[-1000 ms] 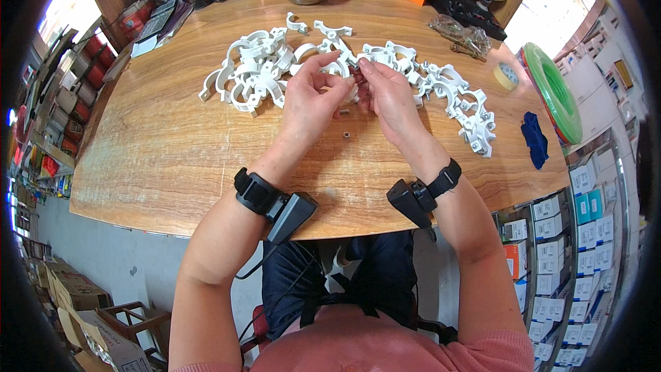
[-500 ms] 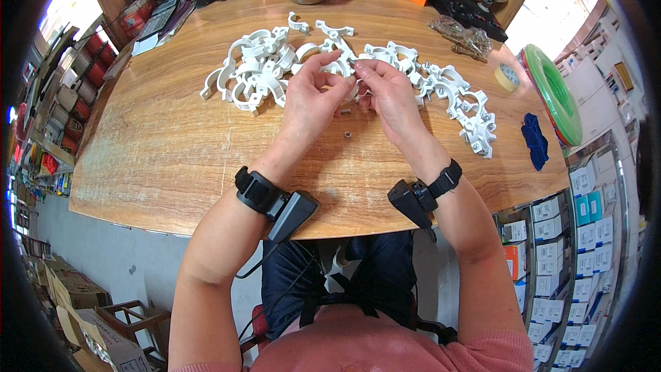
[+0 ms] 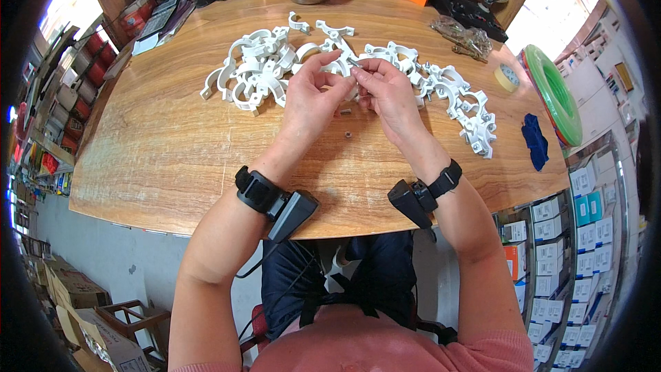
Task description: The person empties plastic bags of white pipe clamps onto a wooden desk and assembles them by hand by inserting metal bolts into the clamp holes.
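Upper centre of the frame, the left hand (image 3: 313, 98) curls half-closed around a white clamp (image 3: 337, 69); the right hand (image 3: 356, 67) pinches what looks like a small metal piece at its end. The step seems to be fingertip fitting, calling next for steady alignment. A nut (image 3: 348, 135) lies below.

A tape roll (image 3: 507, 77) and blue cloth (image 3: 534, 141) lie near a green coil (image 3: 553, 95).
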The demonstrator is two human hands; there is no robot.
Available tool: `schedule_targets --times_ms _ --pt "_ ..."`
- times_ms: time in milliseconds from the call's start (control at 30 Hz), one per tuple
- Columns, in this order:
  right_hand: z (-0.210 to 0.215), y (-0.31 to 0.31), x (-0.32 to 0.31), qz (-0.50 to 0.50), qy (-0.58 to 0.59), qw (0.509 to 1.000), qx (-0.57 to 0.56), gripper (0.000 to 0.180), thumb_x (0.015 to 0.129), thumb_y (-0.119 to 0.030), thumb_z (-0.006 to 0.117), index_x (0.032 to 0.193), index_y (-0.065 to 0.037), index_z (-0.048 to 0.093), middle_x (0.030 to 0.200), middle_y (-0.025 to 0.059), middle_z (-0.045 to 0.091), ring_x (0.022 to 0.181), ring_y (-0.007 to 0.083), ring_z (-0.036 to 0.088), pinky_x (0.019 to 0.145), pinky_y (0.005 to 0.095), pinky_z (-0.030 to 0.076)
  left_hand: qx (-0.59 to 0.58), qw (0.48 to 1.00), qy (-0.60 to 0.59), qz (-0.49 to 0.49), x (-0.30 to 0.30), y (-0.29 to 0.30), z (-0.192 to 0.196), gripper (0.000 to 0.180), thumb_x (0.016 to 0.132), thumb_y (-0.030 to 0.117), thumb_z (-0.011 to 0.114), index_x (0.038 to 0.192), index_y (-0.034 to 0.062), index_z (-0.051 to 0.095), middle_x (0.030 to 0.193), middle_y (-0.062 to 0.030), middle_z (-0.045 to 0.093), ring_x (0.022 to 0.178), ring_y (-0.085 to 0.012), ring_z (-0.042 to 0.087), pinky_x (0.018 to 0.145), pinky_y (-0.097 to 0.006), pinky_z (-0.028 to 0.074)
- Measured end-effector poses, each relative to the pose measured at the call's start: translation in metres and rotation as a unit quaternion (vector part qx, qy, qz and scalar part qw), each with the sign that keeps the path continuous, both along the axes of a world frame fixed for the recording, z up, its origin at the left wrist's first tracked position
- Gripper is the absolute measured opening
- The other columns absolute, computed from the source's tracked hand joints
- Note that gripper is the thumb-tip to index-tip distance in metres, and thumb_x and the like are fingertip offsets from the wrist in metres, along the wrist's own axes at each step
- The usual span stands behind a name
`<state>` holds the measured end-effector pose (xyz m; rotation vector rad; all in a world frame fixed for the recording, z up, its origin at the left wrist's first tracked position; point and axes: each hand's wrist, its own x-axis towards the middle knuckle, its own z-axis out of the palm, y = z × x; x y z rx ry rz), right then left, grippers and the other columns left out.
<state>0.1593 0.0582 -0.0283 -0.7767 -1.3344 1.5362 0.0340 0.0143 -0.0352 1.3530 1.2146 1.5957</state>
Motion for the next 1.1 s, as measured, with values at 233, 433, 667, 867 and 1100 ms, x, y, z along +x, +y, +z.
schedule_targets --times_ms 233,433,667,867,1100 --pt "-0.004 0.004 0.002 0.031 0.032 0.998 -0.038 0.014 0.08 -0.011 0.057 0.089 0.0 0.058 0.071 0.0007 0.054 0.059 0.0067 0.048 0.051 0.0203 0.043 -0.001 1.0 -0.017 -0.004 0.0 0.001 -0.001 0.043 0.077 0.009 0.06 0.116 0.0005 0.044 0.072 -0.0042 0.058 0.051 -0.0054 0.05 0.04 -0.018 0.04" --pt "0.0 0.009 0.008 0.068 -0.077 0.994 -0.022 0.014 0.079 -0.006 0.057 0.088 0.004 0.057 0.075 0.0056 0.058 0.062 0.0107 0.056 0.053 0.0214 0.046 -0.002 0.997 -0.072 0.016 -0.007 0.002 0.002 0.042 0.074 0.01 0.061 0.111 -0.0022 0.046 0.068 -0.0051 0.057 0.05 -0.0069 0.051 0.038 -0.019 0.039" --pt "-0.002 0.008 0.013 0.22 -0.334 0.913 0.085 0.011 0.073 -0.003 0.059 0.083 0.003 0.058 0.068 0.0065 0.059 0.06 0.0114 0.058 0.05 0.0222 0.048 -0.029 0.981 -0.186 0.042 -0.016 0.002 0.011 0.038 0.078 0.013 0.054 0.113 0.0026 0.045 0.079 -0.0062 0.058 0.063 -0.0111 0.054 0.056 -0.024 0.046" --pt "0.001 0.009 0.014 0.183 -0.419 0.883 0.105 0.013 0.073 -0.003 0.059 0.084 0.003 0.058 0.071 0.0061 0.058 0.061 0.0098 0.057 0.049 0.0224 0.047 -0.068 0.969 -0.228 -0.069 -0.02 0.003 0.009 0.037 0.082 0.013 0.041 0.117 -0.0001 0.041 0.086 -0.0097 0.058 0.072 -0.0159 0.057 0.067 -0.026 0.046" --pt "0.007 0.009 0.016 0.108 -0.456 0.868 0.161 0.014 0.078 -0.008 0.055 0.086 0.003 0.057 0.069 0.0054 0.057 0.05 0.0099 0.053 0.045 0.0213 0.045 -0.126 0.948 -0.272 -0.108 -0.017 0.0 0.01 0.033 0.084 0.016 0.042 0.113 0.0002 0.044 0.079 -0.0088 0.058 0.064 -0.0135 0.053 0.062 -0.024 0.044"
